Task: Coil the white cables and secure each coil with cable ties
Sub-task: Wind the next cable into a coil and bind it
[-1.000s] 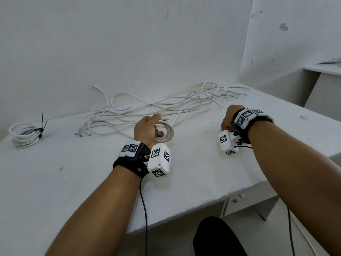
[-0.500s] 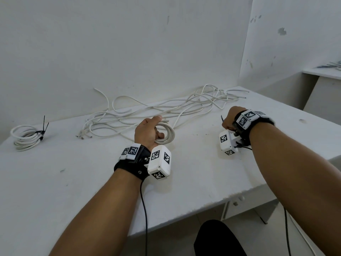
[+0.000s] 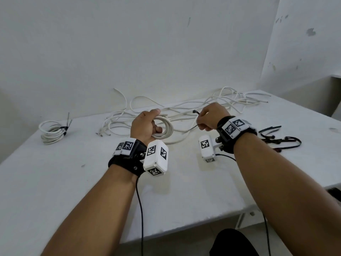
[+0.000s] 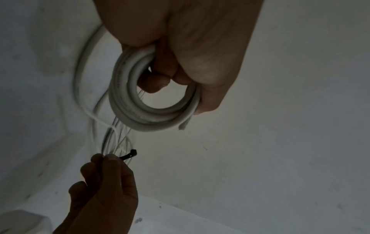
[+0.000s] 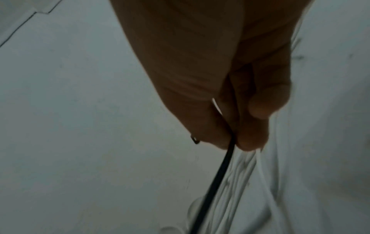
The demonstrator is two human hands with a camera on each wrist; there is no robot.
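My left hand (image 3: 147,124) grips a small coil of thick white cable (image 3: 165,127) above the white table (image 3: 73,182); in the left wrist view the coil (image 4: 128,101) hangs from the curled fingers (image 4: 158,79) with its cut end sticking out. My right hand (image 3: 208,117) pinches a black cable tie (image 3: 195,112) just right of the coil, head end up. The tie (image 4: 129,156) shows in the left wrist view below the coil, and its strap (image 5: 218,171) runs down from the pinch in the right wrist view.
A tangle of loose white cables (image 3: 184,111) lies along the back of the table by the wall. A tied coil (image 3: 52,131) sits at the far left. Several black cable ties (image 3: 276,137) lie to the right of my right wrist. The table's front edge is near.
My right hand has lifted from the table at the right and moved left toward the coil, now holding a black cable tie. The left hand keeps its grip on the coil.
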